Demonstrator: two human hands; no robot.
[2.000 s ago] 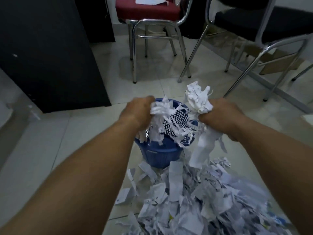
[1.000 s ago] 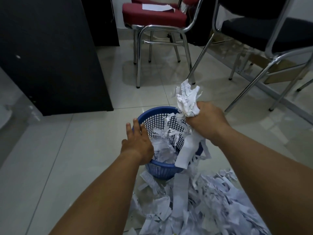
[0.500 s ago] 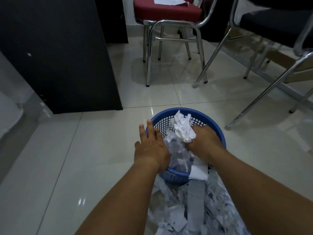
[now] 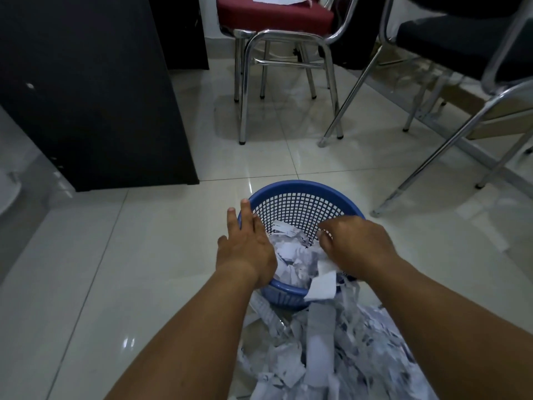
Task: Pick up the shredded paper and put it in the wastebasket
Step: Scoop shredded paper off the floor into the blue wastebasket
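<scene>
The blue mesh wastebasket (image 4: 300,188) stands on the floor in front of me, partly filled with shredded paper (image 4: 288,255). My left hand (image 4: 245,246) rests on its left rim with the fingers straight. My right hand (image 4: 354,243) hovers over the right side of the basket, fingers bent loosely downward, and no wad shows in it; the fingertips are hidden. One white strip (image 4: 323,284) hangs over the near rim under that hand. A big pile of shredded paper (image 4: 331,359) lies on the tiles right behind the basket, toward me.
A black cabinet (image 4: 95,90) stands at the left. A red-seated chrome chair (image 4: 274,13) is straight ahead, and a dark chair with chrome legs (image 4: 461,47) stands at the right. Glossy pale floor tiles (image 4: 115,269) lie to the left of the basket.
Both hands carried handfuls of shreds over the basket. The left let go first and settled on the rim; the right then lowered its wad into the basket, and the wad no longer sticks up.
</scene>
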